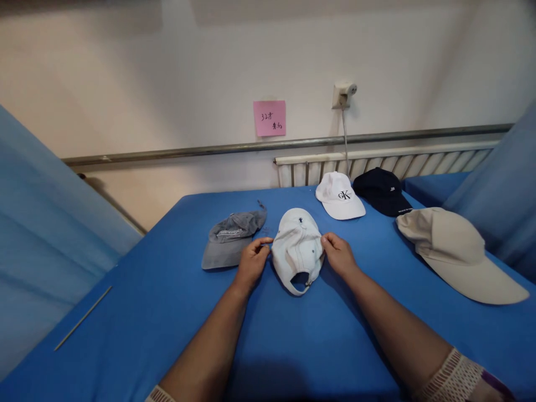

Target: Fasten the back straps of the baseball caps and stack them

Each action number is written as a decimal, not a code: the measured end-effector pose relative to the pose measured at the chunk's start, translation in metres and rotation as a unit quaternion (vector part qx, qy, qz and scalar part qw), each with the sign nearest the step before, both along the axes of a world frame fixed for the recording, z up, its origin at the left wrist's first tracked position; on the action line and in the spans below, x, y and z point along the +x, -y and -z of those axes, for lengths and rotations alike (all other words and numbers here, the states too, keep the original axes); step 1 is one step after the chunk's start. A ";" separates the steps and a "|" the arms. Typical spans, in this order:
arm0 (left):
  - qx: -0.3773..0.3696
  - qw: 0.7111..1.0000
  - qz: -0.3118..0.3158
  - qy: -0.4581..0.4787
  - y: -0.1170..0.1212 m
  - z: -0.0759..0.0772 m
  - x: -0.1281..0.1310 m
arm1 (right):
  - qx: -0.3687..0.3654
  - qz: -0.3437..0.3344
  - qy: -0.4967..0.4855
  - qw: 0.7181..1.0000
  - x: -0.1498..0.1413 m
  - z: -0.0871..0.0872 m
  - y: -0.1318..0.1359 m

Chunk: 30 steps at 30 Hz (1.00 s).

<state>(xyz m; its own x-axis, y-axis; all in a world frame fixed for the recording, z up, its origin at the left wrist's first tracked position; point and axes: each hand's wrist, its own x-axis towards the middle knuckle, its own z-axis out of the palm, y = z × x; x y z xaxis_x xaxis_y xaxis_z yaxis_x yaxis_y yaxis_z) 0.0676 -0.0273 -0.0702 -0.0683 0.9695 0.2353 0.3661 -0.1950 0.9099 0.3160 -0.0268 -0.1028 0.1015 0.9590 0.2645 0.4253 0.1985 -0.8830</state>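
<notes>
In the middle of the blue-covered table (pixel 167 301) we have the pale cap (pixel 296 245), its strap opening at six o'clock. Our left hand (pixel 252 261) meets its nine-o'clock edge, thumb and forefinger narrowly spaced; we cannot tell whether they grip. Our right hand (pixel 340 254) pinches the three-o'clock edge. Fingers on opposite sides probably let us steady the soft cloth evenly. Around it, the grey cap (pixel 229 240) sits at nine o'clock, the white cap (pixel 338 195) nearer one, the black cap (pixel 382 191) at two and the beige cap (pixel 454 245) at three, spacing that seemingly leaves our hands elbow room. A thin stick (pixel 82 318) lies at eight.
</notes>
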 end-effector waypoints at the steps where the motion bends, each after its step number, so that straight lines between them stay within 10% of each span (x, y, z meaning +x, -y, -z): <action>1: 0.025 0.999 -0.006 -0.023 0.001 0.000 0.001 | 0.002 -0.007 0.004 1.000 -0.001 -0.001 0.001; 6: 0.113 0.972 0.050 -0.200 0.014 -0.009 0.009 | 0.016 -0.019 0.031 0.999 -0.004 -0.004 0.003; 17: 0.006 0.892 0.073 -0.445 0.018 0.000 0.022 | 0.008 -0.027 0.030 0.999 -0.005 0.003 0.002; 30: -0.034 0.995 -0.016 0.090 0.006 -0.011 0.002 | 0.048 0.041 -0.022 0.998 -0.001 -0.001 0.002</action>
<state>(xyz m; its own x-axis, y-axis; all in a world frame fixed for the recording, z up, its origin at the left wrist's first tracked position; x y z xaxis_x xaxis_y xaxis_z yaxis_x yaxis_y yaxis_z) 0.0697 -0.0335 -0.0591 -0.1345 0.9794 0.1508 0.2018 -0.1219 0.9718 0.3147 -0.0291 -0.1013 0.1916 0.9174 0.3487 0.4057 0.2495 -0.8793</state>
